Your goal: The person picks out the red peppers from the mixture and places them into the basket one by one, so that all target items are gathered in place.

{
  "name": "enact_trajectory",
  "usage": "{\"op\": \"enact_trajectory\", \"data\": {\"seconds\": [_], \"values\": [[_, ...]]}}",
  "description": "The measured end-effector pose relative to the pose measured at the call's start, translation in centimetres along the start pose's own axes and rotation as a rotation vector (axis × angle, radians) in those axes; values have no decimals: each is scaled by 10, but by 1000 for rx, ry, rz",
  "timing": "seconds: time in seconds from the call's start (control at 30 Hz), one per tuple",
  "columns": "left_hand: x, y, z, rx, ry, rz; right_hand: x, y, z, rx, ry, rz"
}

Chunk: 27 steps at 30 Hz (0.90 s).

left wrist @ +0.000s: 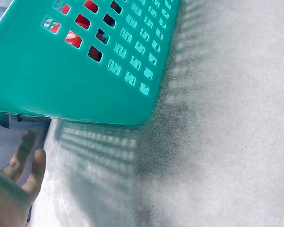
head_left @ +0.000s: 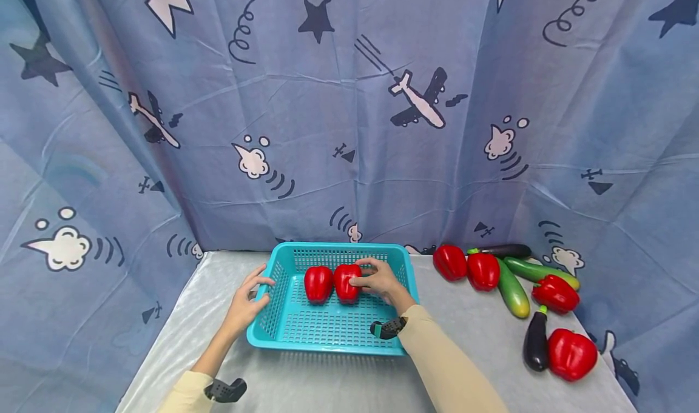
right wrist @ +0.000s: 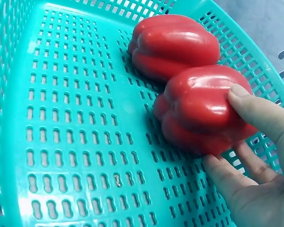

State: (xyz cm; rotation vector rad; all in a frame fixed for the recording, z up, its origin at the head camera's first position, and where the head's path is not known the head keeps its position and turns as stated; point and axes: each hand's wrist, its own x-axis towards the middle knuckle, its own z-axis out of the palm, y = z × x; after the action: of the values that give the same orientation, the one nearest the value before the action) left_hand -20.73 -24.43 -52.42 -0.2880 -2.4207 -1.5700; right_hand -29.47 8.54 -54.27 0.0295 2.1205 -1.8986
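Note:
Two red bell peppers stand side by side in a turquoise plastic basket (head_left: pixel 322 345). My right hand (head_left: pixel 380 282) holds the right bell pepper (head_left: pixel 346 284); in the right wrist view the thumb (right wrist: pixel 255 109) lies on one side of it and fingers (right wrist: pixel 225 175) on the other. The left bell pepper (head_left: pixel 318 284) sits against it, untouched by the hand. At the basket's left rim is my left hand (head_left: pixel 247 304), fingers spread and loosely bent. The left wrist view shows two fingers (left wrist: pixel 35 172) apart from the basket wall; whether others touch the rim is hard to tell.
Right of the basket lie more red bell peppers (head_left: pixel 571 355), two dark eggplants (head_left: pixel 536 342) and two green cucumber-like vegetables (head_left: pixel 513 288). A pale cloth covers the table (head_left: pixel 464 334). Behind hangs a blue patterned curtain (head_left: pixel 327 128).

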Motion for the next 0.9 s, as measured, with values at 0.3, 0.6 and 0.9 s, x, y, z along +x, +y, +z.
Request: {"op": "enact_trajectory", "data": {"seconds": [0.3, 0.6, 0.9], "values": [[4, -33, 0, -27, -8, -18, -1, -2, 1, 18, -15, 20], [2, -22, 2, -23, 0, 7, -1, -1, 2, 30, -13, 32], [0, 2, -1, -9, -7, -12, -2, -4, -2, -31, -10, 36]]}}
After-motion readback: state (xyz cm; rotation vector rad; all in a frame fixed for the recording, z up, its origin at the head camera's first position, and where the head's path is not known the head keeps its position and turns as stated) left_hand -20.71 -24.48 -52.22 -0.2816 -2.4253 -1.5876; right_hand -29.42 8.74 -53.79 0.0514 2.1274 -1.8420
